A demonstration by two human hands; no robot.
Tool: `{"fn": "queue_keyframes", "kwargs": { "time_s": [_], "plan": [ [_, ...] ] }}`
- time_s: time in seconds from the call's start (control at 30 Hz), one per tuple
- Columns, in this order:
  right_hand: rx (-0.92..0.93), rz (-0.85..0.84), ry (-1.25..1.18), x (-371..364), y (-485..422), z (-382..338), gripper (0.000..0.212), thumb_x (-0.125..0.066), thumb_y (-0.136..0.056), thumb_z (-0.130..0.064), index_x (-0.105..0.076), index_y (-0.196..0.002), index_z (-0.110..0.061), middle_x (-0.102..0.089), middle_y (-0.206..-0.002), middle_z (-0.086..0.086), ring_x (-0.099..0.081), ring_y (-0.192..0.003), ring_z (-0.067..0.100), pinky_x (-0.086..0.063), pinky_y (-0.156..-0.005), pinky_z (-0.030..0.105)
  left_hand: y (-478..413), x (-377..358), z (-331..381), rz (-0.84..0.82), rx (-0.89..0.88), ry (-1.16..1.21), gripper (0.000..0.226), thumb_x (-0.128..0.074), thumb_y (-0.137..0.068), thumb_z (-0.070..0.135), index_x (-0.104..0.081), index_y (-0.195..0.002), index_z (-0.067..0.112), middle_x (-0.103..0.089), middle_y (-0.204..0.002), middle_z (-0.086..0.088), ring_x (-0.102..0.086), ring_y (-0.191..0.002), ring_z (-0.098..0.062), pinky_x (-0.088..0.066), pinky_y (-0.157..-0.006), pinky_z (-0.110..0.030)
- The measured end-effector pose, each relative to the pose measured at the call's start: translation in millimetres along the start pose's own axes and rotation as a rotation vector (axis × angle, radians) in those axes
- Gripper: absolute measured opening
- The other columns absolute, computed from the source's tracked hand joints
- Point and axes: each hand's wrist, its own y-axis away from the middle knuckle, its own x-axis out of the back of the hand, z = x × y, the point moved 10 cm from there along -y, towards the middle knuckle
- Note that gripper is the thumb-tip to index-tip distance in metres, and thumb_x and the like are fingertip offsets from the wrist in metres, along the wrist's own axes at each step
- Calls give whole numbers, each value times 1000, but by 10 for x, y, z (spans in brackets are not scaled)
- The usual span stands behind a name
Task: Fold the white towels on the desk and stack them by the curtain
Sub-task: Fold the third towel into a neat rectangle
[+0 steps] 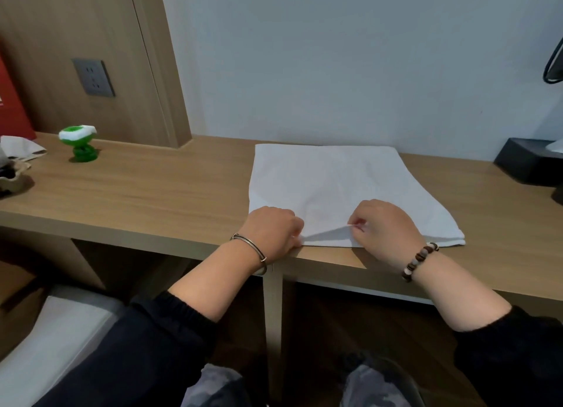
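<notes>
Grip: near edge of white towel (329, 178) is pinched by left hand (274, 228) and right hand (387, 227).
Top layer is raised off the surface (152, 187), probably for folding.

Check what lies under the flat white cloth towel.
The white cloth towel lies flat on the light wooden desk. The left hand and right hand pinch its near edge. Whether anything else lies beneath is hidden.

I can read no text, label, brand or number anywhere. A red board (12, 102), left of the grey wall socket (93, 77), carries a white mark, cut off at the frame edge and illegible.
</notes>
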Motion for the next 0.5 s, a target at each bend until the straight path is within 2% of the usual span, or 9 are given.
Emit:
{"fn": "queue_keyframes", "kwargs": {
  "time_s": [0.07, 0.17, 0.27, 0.4, 0.47, 0.5],
  "plan": [
    [94, 57, 48, 77, 38, -120, 11, -58, -85, -9, -68, -82, -12, -64, -86, 0, -55, -83, 21, -35, -68, 25, 4, -8, -8, -4, 2, -2, 26, -49, -93, 42, -62, -95, 19, -60, -99, 3, -58, -88, -24, -40, -65, -28],
    [213, -24, 74, -37, 163, -218, 12, -57, -86, -7, -65, -77, -10, -62, -83, 2, -54, -81, 21, -37, -66, 26, 12, -17, -3, -12, 5, -4, 27, -48, -93, 41, -61, -92, 17, -58, -96, 2, -57, -86, -24, -36, -62, -28],
    [239, -89, 19, -139, 248, -154, 16, -53, -92, -13, -65, -83, -10, -61, -89, -1, -52, -86, 17, -42, -71, 28, 35, 3, -18, 16, 12, 3, 24, -47, -94, 39, -60, -92, 19, -58, -97, 3, -55, -86, -22, -30, -60, -27],
    [219, -90, -40, -130, 253, -107, 16, -54, -93, -15, -66, -83, -12, -61, -90, -2, -52, -88, 16, -42, -71, 28, 148, -17, 19, 45, -49, -109, 14, -43, -94, 19, -57, -93, 20, -56, -101, 2, -51, -89, -21, -25, -55, -28],
    [206, -94, -54, -132, 255, -90, 15, -56, -92, -15, -67, -83, -11, -62, -90, -2, -53, -89, 16, -43, -72, 29, 210, 37, 86, 102, -119, -127, 12, -52, -86, 8, -59, -88, 17, -59, -95, 0, -54, -86, -23, -25, -52, -27],
    [194, -92, -72, -131, 253, -73, 14, -57, -92, -16, -68, -84, -11, -63, -90, -3, -54, -89, 16, -43, -73, 29, 253, 82, 146, 127, -170, -135, 13, -63, -76, 2, -61, -81, 15, -61, -86, -2, -57, -78, -23, -24, -48, -25]
  ]
}}
